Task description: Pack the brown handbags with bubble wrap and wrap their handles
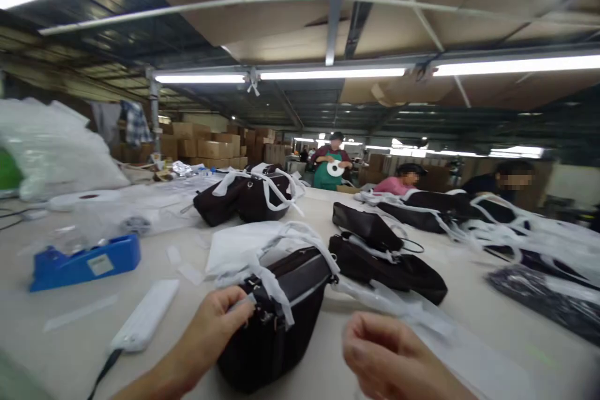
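Observation:
A black handbag (276, 337) stands upright in front of me, its handle wrapped in white tissue paper (276, 290). At its upper left side, by the metal fittings, my left hand (220, 319) is closed in a pinch on a small pale translucent strip, touching the bag. To the right of the bag and apart from it, my right hand (384, 353) hovers over the table with curled fingers, slightly blurred. What it holds, if anything, is hidden.
A blue tape dispenser (87, 260) and a white power strip (145, 315) lie left. More black bags (389, 256) sit ahead and right, several with white wrapping. A plastic-wrapped dark bundle (544, 300) lies far right. Co-workers (330, 165) are across the table.

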A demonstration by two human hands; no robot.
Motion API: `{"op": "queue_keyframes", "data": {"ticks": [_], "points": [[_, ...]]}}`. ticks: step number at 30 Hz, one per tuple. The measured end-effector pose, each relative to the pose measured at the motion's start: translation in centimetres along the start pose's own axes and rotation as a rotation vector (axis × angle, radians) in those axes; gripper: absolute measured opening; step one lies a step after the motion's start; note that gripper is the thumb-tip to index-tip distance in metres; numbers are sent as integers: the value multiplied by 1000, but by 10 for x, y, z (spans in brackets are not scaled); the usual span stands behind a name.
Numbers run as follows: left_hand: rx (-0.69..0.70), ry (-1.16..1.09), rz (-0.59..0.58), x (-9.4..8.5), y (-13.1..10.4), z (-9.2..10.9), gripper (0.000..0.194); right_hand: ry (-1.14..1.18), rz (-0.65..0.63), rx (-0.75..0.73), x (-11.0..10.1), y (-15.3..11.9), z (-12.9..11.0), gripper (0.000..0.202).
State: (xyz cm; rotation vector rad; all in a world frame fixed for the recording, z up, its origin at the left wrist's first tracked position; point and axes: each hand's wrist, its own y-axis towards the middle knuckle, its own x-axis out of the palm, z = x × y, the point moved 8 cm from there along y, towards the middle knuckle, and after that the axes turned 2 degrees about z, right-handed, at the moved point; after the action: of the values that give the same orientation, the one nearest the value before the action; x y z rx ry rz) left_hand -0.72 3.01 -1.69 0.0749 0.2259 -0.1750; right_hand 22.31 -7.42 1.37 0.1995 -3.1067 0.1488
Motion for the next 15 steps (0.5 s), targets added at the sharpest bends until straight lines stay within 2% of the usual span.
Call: {"op": "queue_keyframes", "data": {"ticks": [1, 3, 5, 10, 15], "points": [[25, -15, 8, 6, 0, 0, 43, 48, -46, -45, 28, 19, -20, 41], [80, -49, 33, 17, -2, 1, 40, 32, -97, -71, 67, 50, -38, 36], [124, -73, 59, 24, -6, 3, 40, -74, -93, -41, 84, 72, -35, 29], [137, -93, 87, 29, -10, 6, 41, -365, 20, 3, 80, 98, -15, 11], [159, -99, 78, 31, -9, 4, 39, -457, 43, 39, 76, 101, -13, 12]]}}
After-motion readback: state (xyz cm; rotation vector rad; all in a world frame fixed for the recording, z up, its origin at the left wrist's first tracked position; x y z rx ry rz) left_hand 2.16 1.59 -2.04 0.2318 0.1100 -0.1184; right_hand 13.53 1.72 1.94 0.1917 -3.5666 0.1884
